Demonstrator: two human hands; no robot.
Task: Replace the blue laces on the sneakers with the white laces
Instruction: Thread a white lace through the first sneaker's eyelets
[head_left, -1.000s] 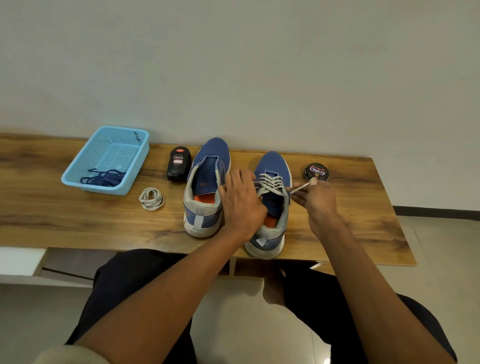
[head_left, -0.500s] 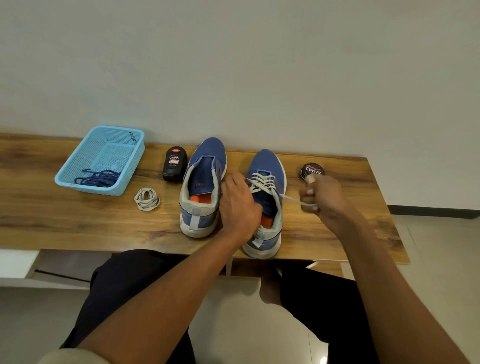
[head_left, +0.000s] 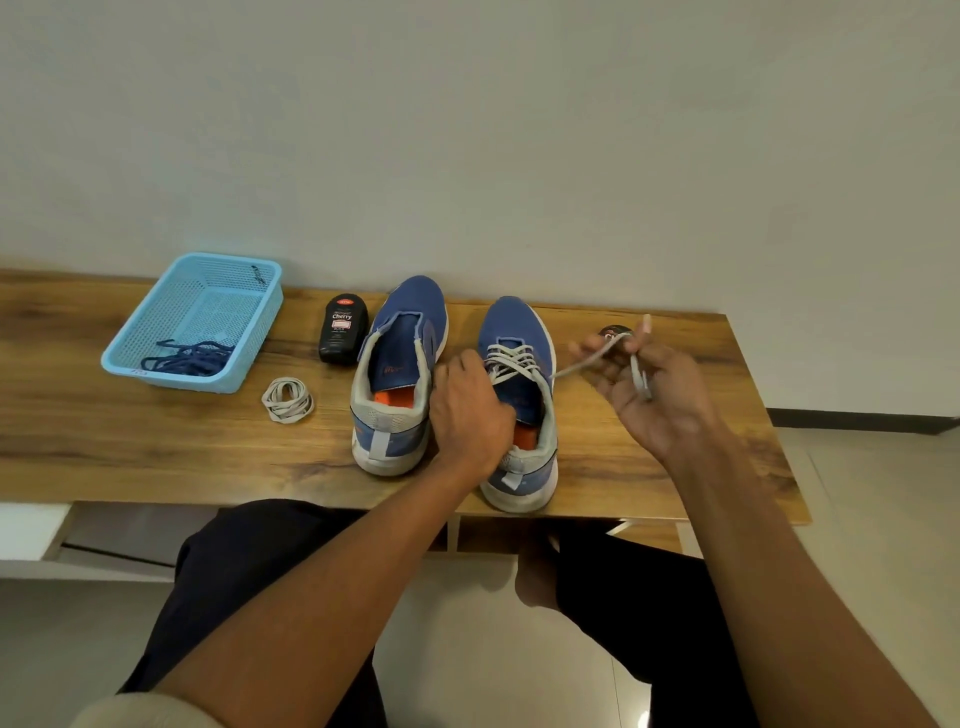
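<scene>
Right hand (head_left: 652, 395) grip pinches white lace (head_left: 582, 361) end, taut from right sneaker (head_left: 519, 395), laced; left hand (head_left: 470, 410) grips its collar. Left sneaker (head_left: 397, 374) unlaced; spare white lace coil (head_left: 287, 399) near-left on surface (head_left: 156, 441); blue laces (head_left: 189, 358) in basket (head_left: 156, 371).

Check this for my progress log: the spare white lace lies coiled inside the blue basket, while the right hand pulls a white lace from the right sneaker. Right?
Not quite. The head view shows the spare white lace coiled on the table beside the blue basket, not inside it. The right hand does pull a white lace from the right sneaker.
</scene>
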